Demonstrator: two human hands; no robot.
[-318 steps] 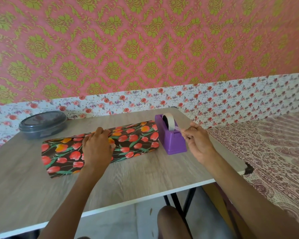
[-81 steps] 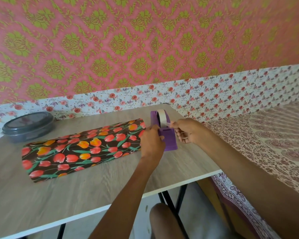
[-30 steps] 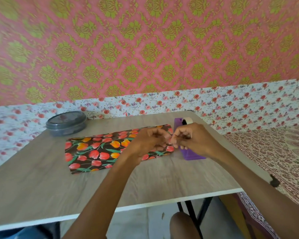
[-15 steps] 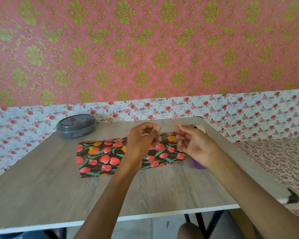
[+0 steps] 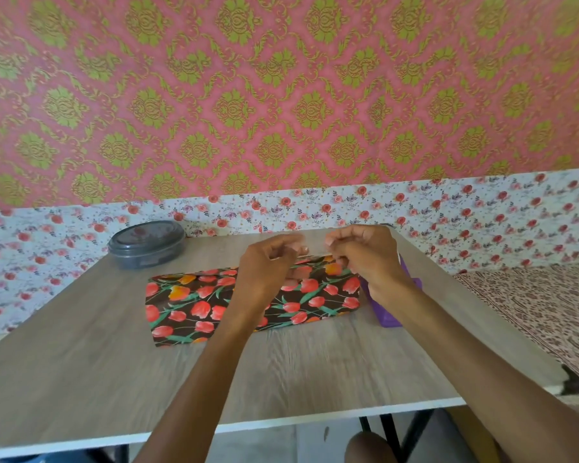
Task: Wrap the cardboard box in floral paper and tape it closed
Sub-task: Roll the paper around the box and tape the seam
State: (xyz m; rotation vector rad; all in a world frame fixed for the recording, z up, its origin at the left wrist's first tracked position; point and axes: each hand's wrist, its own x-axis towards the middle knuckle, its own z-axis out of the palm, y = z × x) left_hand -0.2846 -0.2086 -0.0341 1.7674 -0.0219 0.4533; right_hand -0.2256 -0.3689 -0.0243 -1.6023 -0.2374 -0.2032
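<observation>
Tape strip point(image 5: 313, 249) is held over the wrapped box point(image 5: 211, 302).
Left hand point(image 5: 268, 267) and right hand point(image 5: 365, 255) are held level, fingers point(image 5: 286, 247) of each pinched on one end of the faint strip. The box is laid on the tabletop point(image 5: 81, 379) just below, its long axis left-to-right and parallel to the strip.

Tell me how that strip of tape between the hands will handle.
Probably floppy: the strip of tape looks thin and see-through, and runs straight only because the left hand and right hand pinch its ends. Likely very light, and apt to curl or stick to itself if one end is released.
</observation>
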